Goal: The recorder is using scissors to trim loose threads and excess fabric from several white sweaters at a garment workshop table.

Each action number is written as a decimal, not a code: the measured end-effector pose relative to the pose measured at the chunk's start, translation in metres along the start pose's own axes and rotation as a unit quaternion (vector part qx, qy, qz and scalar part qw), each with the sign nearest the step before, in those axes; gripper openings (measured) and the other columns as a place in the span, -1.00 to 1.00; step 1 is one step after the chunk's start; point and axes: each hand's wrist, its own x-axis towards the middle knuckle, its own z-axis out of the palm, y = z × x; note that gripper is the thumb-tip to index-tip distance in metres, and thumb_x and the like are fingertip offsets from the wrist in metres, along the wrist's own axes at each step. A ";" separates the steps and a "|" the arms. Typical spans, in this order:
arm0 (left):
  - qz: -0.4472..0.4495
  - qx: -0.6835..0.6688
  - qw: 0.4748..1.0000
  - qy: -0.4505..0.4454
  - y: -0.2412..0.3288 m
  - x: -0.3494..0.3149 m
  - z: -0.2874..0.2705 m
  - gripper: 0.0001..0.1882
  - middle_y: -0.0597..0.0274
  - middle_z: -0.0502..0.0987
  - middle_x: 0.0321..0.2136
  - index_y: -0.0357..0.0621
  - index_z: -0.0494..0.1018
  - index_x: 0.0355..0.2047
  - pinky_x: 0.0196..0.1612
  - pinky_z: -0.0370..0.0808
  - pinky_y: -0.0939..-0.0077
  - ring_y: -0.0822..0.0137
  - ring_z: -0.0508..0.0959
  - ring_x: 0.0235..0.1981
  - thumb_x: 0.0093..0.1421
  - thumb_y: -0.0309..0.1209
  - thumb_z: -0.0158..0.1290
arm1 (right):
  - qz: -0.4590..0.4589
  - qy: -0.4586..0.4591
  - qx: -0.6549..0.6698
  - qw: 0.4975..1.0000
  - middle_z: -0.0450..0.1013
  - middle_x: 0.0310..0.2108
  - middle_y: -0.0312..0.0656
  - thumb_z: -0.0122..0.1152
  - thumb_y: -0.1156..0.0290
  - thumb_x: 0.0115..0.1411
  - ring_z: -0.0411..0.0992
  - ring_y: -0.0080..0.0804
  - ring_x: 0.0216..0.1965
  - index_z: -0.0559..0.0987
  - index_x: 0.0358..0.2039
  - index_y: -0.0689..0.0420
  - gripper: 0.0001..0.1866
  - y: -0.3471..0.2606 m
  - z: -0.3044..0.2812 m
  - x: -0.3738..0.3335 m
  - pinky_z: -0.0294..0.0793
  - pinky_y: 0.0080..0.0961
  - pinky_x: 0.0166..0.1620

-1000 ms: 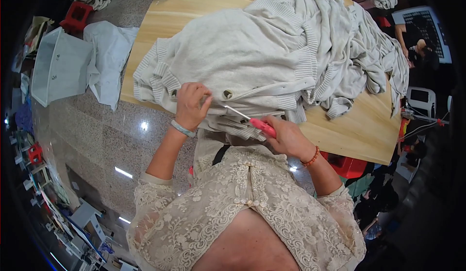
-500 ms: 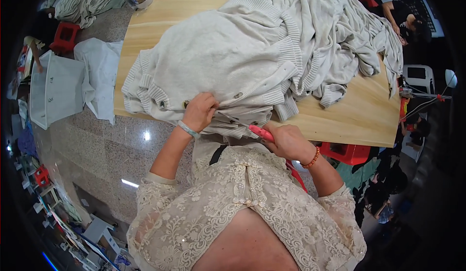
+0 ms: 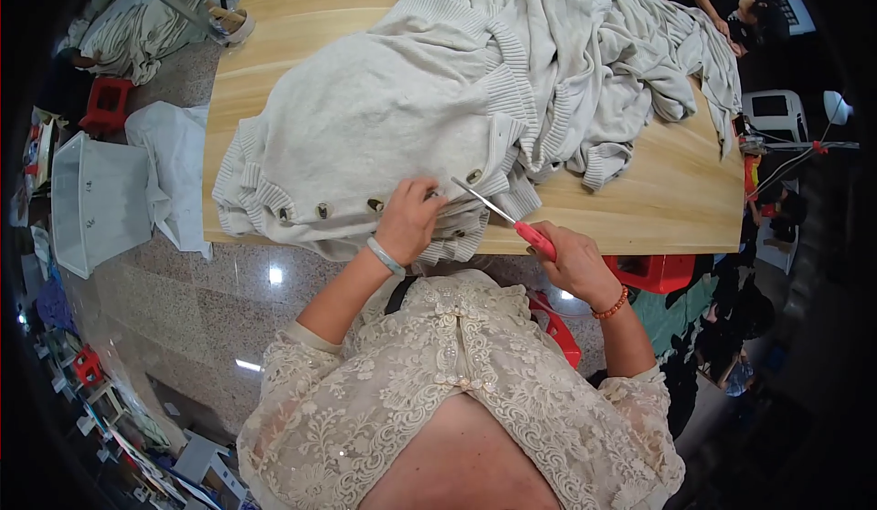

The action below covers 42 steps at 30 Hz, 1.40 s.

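A cream knitted cardigan (image 3: 365,136) with dark buttons along its ribbed edge lies spread on a wooden table (image 3: 658,209). My left hand (image 3: 408,220) pinches the buttoned edge near the table's front. In my right hand (image 3: 566,256) are small red-handled scissors (image 3: 512,220), their thin blades pointing up and left toward the cardigan's edge, just right of my left fingers. More cream knitwear (image 3: 603,53) is heaped behind the cardigan.
A white plastic bin (image 3: 91,199) and a white bag (image 3: 178,168) stand on the floor at the left. A red stool (image 3: 653,271) sits under the table's right end. Another person (image 3: 740,12) is at the far right. A tape roll (image 3: 233,24) lies at the table's far-left corner.
The view has shifted so the table and cardigan sit lower and larger. My left hand stays on the buttoned edge; the scissors' blades now show, pointing at the cardigan.
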 end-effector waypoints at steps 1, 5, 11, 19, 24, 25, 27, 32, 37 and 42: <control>0.003 -0.003 1.000 -0.004 -0.001 0.003 -0.001 -0.69 0.05 0.41 -0.23 -0.20 0.41 -0.21 -0.14 0.38 0.21 0.03 0.41 -0.18 -0.03 -0.55 0.13 | 0.009 -0.030 -0.013 0.999 0.48 -0.42 0.01 0.18 0.40 0.13 0.46 0.04 -0.35 0.45 -0.11 0.11 -0.70 0.000 -0.001 -0.004 0.42 -0.15 -0.27; -0.094 -0.082 0.991 -0.057 -0.015 0.015 -0.005 -0.77 0.02 0.40 -0.35 -0.22 0.40 -0.32 -0.20 0.39 0.21 -0.02 0.42 -0.26 -0.03 -0.60 0.12 | 0.043 -0.082 -0.044 0.995 0.50 -0.45 0.03 0.20 0.34 0.11 0.47 0.08 -0.37 0.45 -0.12 0.09 -0.68 0.001 0.006 -0.009 0.41 -0.10 -0.29; -0.083 -0.092 0.983 -0.133 -0.019 0.023 -0.007 -0.79 0.07 0.42 -0.41 -0.20 0.42 -0.33 -0.21 0.40 0.23 0.01 0.44 -0.30 -0.01 -0.58 0.13 | 0.012 -0.085 -0.005 0.996 0.51 -0.46 0.02 0.19 0.29 0.13 0.48 0.06 -0.36 0.47 -0.14 0.06 -0.71 0.006 0.011 -0.010 0.43 -0.10 -0.28; -0.055 -0.085 0.994 -0.047 0.014 0.064 0.042 -0.73 0.07 0.41 -0.35 -0.21 0.47 -0.21 -0.27 0.43 0.32 0.11 0.46 -0.37 0.04 -0.54 0.16 | 0.067 0.052 0.003 0.996 0.49 -0.42 0.01 0.16 0.35 0.12 0.47 0.03 -0.32 0.46 -0.15 0.08 -0.73 0.024 -0.001 -0.027 0.43 -0.14 -0.26; -0.076 -0.121 0.984 -0.110 0.006 0.064 0.045 -0.77 0.04 0.38 -0.34 -0.22 0.46 -0.27 -0.28 0.43 0.30 0.07 0.47 -0.33 0.01 -0.59 0.14 | 0.114 -0.005 -0.007 0.994 0.49 -0.46 0.04 0.20 0.28 0.13 0.46 0.11 -0.36 0.46 -0.16 0.08 -0.71 0.031 0.004 -0.046 0.41 -0.07 -0.28; -0.085 -0.122 0.980 -0.132 0.005 0.065 0.044 -0.78 0.02 0.38 -0.33 -0.22 0.45 -0.30 -0.27 0.42 0.26 0.04 0.46 -0.32 0.00 -0.62 0.13 | 0.116 -0.002 -0.005 0.993 0.49 -0.46 0.04 0.20 0.28 0.13 0.46 0.11 -0.36 0.46 -0.16 0.08 -0.71 0.030 0.004 -0.047 0.41 -0.07 -0.28; -0.069 -0.093 0.982 -0.151 0.004 0.066 0.046 -0.79 0.02 0.38 -0.35 -0.22 0.44 -0.31 -0.26 0.42 0.25 0.02 0.45 -0.33 -0.01 -0.63 0.12 | 0.121 -0.034 -0.033 0.992 0.51 -0.47 0.04 0.17 0.23 0.16 0.49 0.08 -0.34 0.48 -0.21 0.11 -0.73 0.027 0.006 -0.048 0.43 -0.08 -0.26; -0.030 -0.034 0.988 -0.149 0.015 0.069 0.048 -0.80 0.03 0.39 -0.38 -0.21 0.43 -0.36 -0.25 0.40 0.21 -0.01 0.44 -0.32 -0.03 -0.64 0.12 | 0.116 -0.011 -0.006 0.993 0.50 -0.47 0.06 0.19 0.21 0.15 0.48 0.11 -0.34 0.47 -0.19 0.13 -0.69 0.040 0.009 -0.050 0.43 -0.07 -0.27; -0.080 -0.090 0.970 -0.213 0.007 0.076 0.045 -0.82 0.05 0.43 -0.43 -0.20 0.42 -0.40 -0.25 0.40 0.16 -0.01 0.45 -0.31 -0.05 -0.60 0.13 | 0.124 -0.014 0.008 0.992 0.51 -0.48 0.04 0.20 0.21 0.13 0.49 0.07 -0.34 0.47 -0.23 0.14 -0.70 0.044 0.015 -0.060 0.44 -0.08 -0.26; -0.149 -0.137 0.934 -0.295 -0.001 0.085 0.036 -0.80 0.06 0.47 -0.40 -0.17 0.49 -0.32 -0.24 0.43 0.23 0.05 0.49 -0.28 -0.01 -0.54 0.16 | 0.107 0.032 0.058 0.992 0.51 -0.46 0.02 0.19 0.25 0.15 0.48 0.08 -0.34 0.47 -0.22 0.11 -0.74 0.050 0.028 -0.060 0.44 -0.08 -0.27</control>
